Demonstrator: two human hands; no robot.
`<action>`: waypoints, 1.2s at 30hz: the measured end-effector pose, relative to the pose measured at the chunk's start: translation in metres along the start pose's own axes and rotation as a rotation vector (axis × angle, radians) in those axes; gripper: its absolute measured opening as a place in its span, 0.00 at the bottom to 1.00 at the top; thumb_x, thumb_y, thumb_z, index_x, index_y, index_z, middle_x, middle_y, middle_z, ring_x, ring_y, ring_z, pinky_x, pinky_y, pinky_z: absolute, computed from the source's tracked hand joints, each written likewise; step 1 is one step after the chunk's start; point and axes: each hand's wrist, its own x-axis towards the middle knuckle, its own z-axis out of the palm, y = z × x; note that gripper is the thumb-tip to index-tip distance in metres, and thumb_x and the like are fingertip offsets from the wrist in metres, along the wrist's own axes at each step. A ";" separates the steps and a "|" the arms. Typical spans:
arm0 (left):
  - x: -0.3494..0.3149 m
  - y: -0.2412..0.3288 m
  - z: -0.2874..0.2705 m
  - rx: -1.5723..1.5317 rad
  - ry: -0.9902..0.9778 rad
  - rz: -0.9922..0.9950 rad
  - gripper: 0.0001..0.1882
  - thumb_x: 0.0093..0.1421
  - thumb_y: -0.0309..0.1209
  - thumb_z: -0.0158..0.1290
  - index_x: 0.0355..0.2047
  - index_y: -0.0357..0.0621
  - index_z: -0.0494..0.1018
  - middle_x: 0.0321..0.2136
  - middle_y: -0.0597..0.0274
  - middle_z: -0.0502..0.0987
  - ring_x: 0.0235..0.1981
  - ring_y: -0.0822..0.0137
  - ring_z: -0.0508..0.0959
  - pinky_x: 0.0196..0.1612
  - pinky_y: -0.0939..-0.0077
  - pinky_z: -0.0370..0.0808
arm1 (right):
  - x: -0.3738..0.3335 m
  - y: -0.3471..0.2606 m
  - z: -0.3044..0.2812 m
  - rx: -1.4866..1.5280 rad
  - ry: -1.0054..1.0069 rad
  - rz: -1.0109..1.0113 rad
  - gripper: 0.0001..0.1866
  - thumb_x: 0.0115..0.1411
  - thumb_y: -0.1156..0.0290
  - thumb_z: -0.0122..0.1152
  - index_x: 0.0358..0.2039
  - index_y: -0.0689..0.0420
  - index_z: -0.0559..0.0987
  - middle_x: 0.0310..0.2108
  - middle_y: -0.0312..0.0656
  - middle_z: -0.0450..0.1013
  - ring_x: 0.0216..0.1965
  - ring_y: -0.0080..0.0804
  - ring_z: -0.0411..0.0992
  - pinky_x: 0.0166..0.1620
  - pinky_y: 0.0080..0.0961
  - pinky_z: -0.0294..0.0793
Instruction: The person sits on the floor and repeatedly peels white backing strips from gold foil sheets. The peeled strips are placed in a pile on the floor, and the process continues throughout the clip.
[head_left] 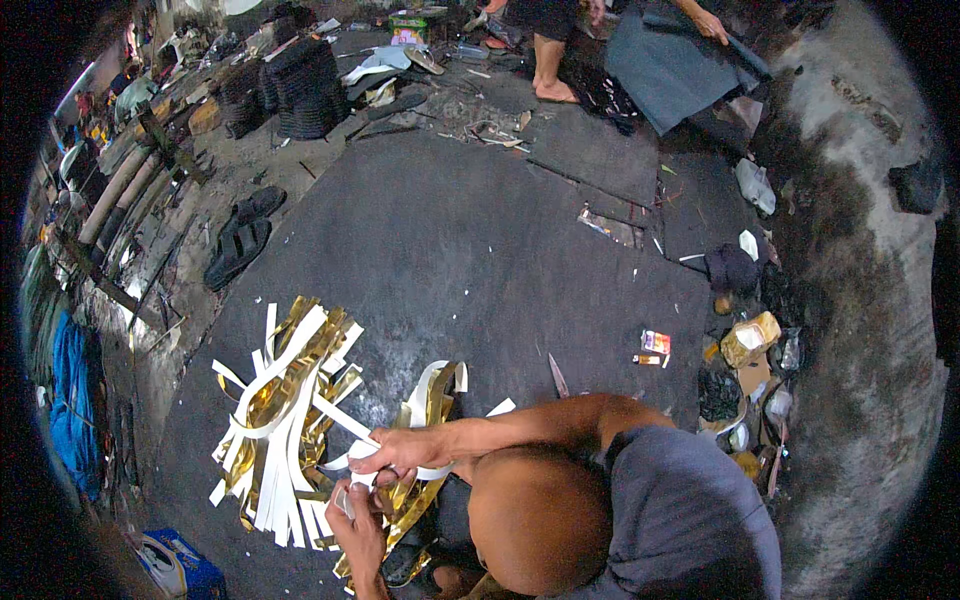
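Observation:
My right hand [395, 455] reaches in from the right, its fingers closed on a white strip [342, 415] that sticks out to the upper left. Just below it, my left hand [357, 530] pinches white strip material [362, 479] between the two hands. A small dark ring shows by the right fingers; what it belongs to is unclear. Left of my hands lies a loose pile of white and shiny gold strips [290, 430]. More gold and white strips [430, 390] curl just beyond and below my hands. My bent knee [540, 515] partly fills the lower middle.
A pointed blade [557, 376] and a small box [655, 343] lie on the dark mat [480, 250]. Black sandals [240, 240] sit left. Odds and ends, including a yellowish block [750, 338], line the right edge. Far right, another person handles a blue-grey sheet [680, 65].

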 end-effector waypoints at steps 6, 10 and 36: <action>0.029 -0.046 -0.072 -0.684 0.584 -0.149 0.14 0.62 0.36 0.50 0.44 0.41 0.71 0.29 0.64 0.72 0.28 0.72 0.72 0.25 0.78 0.70 | 0.011 -0.012 -0.069 0.571 0.398 -0.138 0.14 0.65 0.60 0.53 0.38 0.58 0.76 0.32 0.45 0.76 0.30 0.36 0.77 0.31 0.29 0.77; 0.008 -0.181 -0.289 -0.968 0.644 0.068 0.14 0.60 0.33 0.48 0.43 0.37 0.73 0.22 0.64 0.70 0.22 0.69 0.70 0.21 0.73 0.66 | -0.038 -0.063 -0.178 1.036 0.858 -0.600 0.17 0.63 0.63 0.40 0.32 0.62 0.74 0.27 0.48 0.70 0.31 0.42 0.71 0.37 0.43 0.74; 0.015 -0.104 -0.016 0.422 0.199 0.331 0.09 0.54 0.28 0.56 0.24 0.38 0.69 0.16 0.54 0.73 0.18 0.66 0.71 0.24 0.71 0.69 | 0.024 0.073 -0.176 -1.806 0.231 -0.042 0.10 0.48 0.62 0.61 0.28 0.53 0.81 0.25 0.47 0.77 0.30 0.51 0.77 0.33 0.47 0.77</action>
